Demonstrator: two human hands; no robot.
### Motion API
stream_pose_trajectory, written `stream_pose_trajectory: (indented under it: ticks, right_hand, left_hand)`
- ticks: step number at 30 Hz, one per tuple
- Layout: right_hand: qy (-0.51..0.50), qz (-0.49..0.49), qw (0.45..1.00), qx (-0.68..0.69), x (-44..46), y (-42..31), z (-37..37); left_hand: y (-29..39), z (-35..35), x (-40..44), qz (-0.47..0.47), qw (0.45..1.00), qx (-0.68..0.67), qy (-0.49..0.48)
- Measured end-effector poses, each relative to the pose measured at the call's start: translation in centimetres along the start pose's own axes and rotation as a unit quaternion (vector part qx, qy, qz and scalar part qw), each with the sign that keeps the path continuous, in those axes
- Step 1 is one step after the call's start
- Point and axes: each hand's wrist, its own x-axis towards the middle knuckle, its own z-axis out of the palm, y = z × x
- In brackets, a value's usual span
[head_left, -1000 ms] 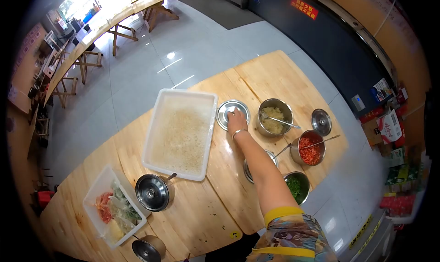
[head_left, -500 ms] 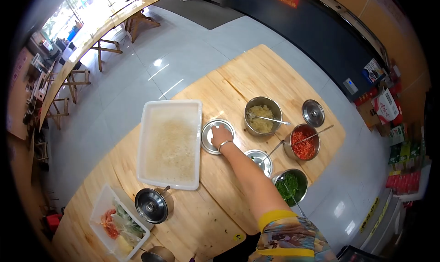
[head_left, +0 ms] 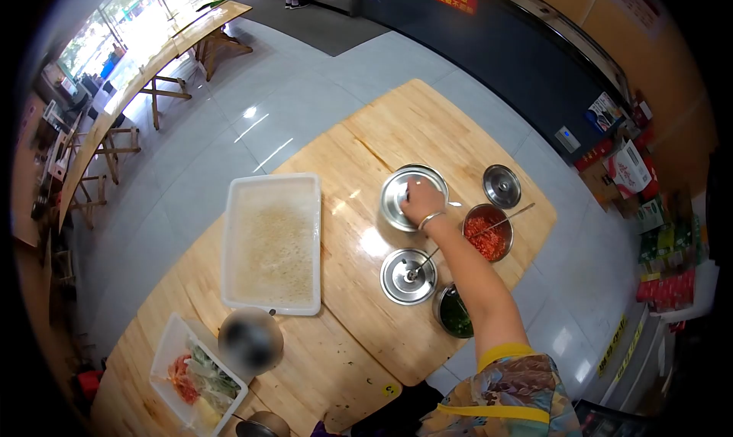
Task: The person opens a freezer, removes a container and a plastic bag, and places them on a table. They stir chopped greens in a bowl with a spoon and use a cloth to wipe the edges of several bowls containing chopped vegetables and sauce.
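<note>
My right hand [head_left: 422,200] is closed on a round steel lid [head_left: 393,199], which covers most of a steel pot [head_left: 437,174]. A spoon handle [head_left: 455,204] pokes out at the pot's right side; its contents are hidden now. Close by, another steel pot holds chopped red chili [head_left: 485,237] with a long spoon in it. Nearer me, a pot of chopped greens [head_left: 456,316] is partly behind my forearm. A second steel lid [head_left: 403,286] lies flat on the table, a spoon resting across it. My left hand is out of view.
A white plastic tray [head_left: 315,246] lies left on the wooden table [head_left: 351,338]. Nearer me are a blurred dark-topped pot [head_left: 250,341], a plastic bin [head_left: 158,345] with bagged food, and another pot [head_left: 263,424]. A third lid [head_left: 502,186] sits at the far right.
My right hand has lifted the lid from beside the tray and carried it right, over the pot of pale chopped food. The view has shifted slightly.
</note>
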Motion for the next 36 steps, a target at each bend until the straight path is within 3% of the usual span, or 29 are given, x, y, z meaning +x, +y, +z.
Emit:
stream_pose_trajectory:
  ticks: [2,4,8,16,19,23,24,25,27,28,29,32,33,34,35,36]
  right_hand:
    - [0.029,0.012,0.999,-0.011,1.1,1.9,1.3]
    - [-0.019,0.083,0.996,-0.017,1.1,2.0,0.8]
    - [0.021,0.076,0.997,-0.003,1.6,1.8,1.0]
    - [-0.005,0.064,0.998,0.013,1.2,2.3,0.6]
    - [0.029,0.020,0.998,0.059,0.7,2.4,0.5]
    - [0.165,0.100,0.938,0.287,-2.7,1.0,2.2]
    - [0.092,0.180,0.811,0.549,-5.4,-0.5,2.4]
    - [0.061,0.215,0.752,0.620,-7.6,-1.1,3.6]
    - [0.015,0.246,0.699,0.672,-13.7,-4.2,4.8]
    - [-0.104,0.230,0.680,0.688,-16.8,-4.8,5.5]
    - [-0.168,0.254,0.624,0.720,-20.3,-6.1,6.1]
    - [-0.331,0.205,0.624,0.678,-29.1,-7.5,3.8]
    - [-0.396,0.191,0.629,0.641,-32.0,-7.2,3.6]
    - [-0.400,0.202,0.622,0.642,-34.5,-6.6,3.5]
    - [-0.425,0.243,0.610,0.623,-36.4,-5.4,3.4]
    - [-0.449,0.281,0.598,0.601,-37.7,-4.1,3.2]
  left_hand:
    - [-0.2,-0.2,-0.2,-0.003,1.000,-0.002,0.007]
    - [-0.3,-0.3,-0.3,-0.004,1.000,0.000,0.012]
    - [-0.6,-0.4,-0.5,-0.007,1.000,0.001,0.019]
    - [-1.8,-0.9,-1.5,-0.001,1.000,0.000,0.019]
    - [-2.8,-1.3,-2.2,0.005,1.000,0.000,0.015]
    - [-3.9,-1.5,-3.6,0.014,1.000,0.010,0.004]
    - [-4.2,-1.7,-3.9,0.019,1.000,0.016,-0.002]
    - [-4.5,-1.8,-4.1,0.024,0.999,0.023,-0.008]
    - [-5.7,-2.1,-5.0,0.040,0.998,0.039,-0.020]
    - [-6.1,-2.4,-5.4,0.045,0.998,0.048,-0.024]
    - [-6.5,-2.6,-5.6,0.053,0.996,0.060,-0.029]
    - [-7.5,-3.2,-6.4,0.099,0.985,0.132,-0.046]
    - [-7.7,-3.4,-6.9,0.138,0.964,0.224,-0.043]
    - [-7.8,-3.5,-7.1,0.178,0.933,0.309,-0.036]
    - [-8.0,-3.4,-6.9,0.162,0.942,0.290,-0.042]
    - [-8.7,-4.0,-6.4,0.076,0.991,0.088,-0.068]
